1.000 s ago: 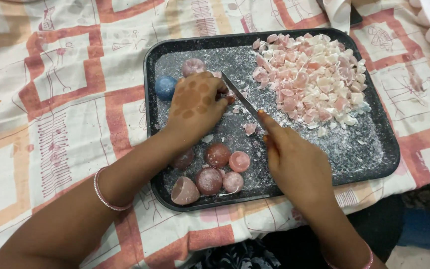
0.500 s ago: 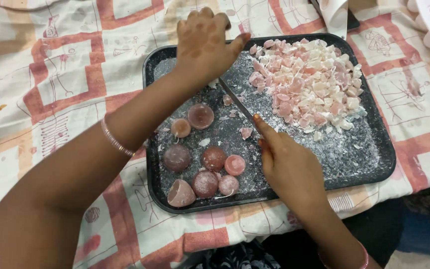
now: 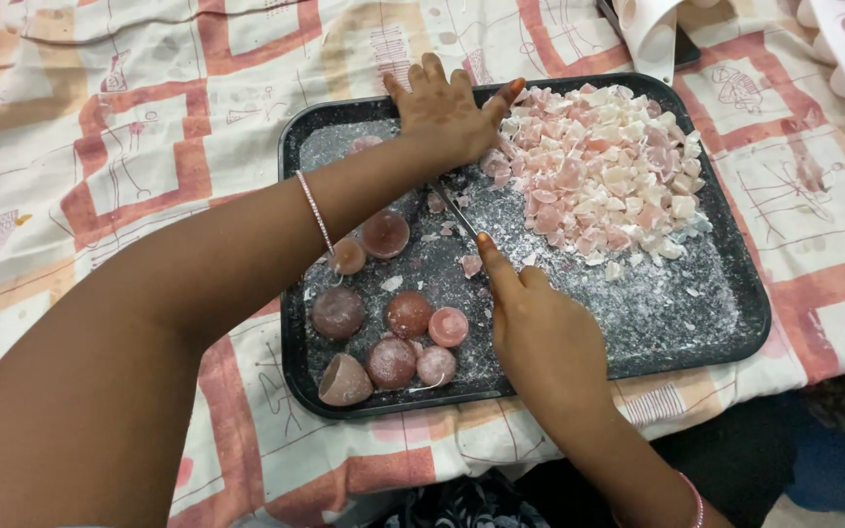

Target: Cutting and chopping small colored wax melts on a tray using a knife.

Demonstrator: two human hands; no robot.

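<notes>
Head view, only one: the knife (image 3: 457, 211) is mostly hidden, just a thin strip of blade shows between the two hands, its tip lost under the left hand (image 3: 445, 112) and its handle buried inside the right hand (image 3: 545, 337), so blade length and handle colour cannot be made out. The left palm is turned down, so whatever sits under it is hidden and I cannot tell if it grips anything; fingers lie flat, close together, thumb stretched toward the pile of chopped pieces (image 3: 603, 181). Right hand is closed round the knife handle, forefinger laid straight along the back of the blade. Right forearm runs out of the bottom edge; left arm fills the lower left corner, blurred, with a thin bracelet (image 3: 316, 210) at the wrist. White moulded pieces at the top right are cut off by the edge, hard to identify. The knife looks narrow, grey metal, lying slantwise on the black tray (image 3: 735, 337), which is dusted with white crumbs. It sits near the tray's middle, just left of the pink and white pile, blade running up from the right forefinger to the heel of the left hand. Round reddish-brown domes (image 3: 408, 314) lie in the tray's near left part, beside the right hand, apart from the blade. The tray rests on a patterned cloth (image 3: 100, 147) in cream and orange.
</notes>
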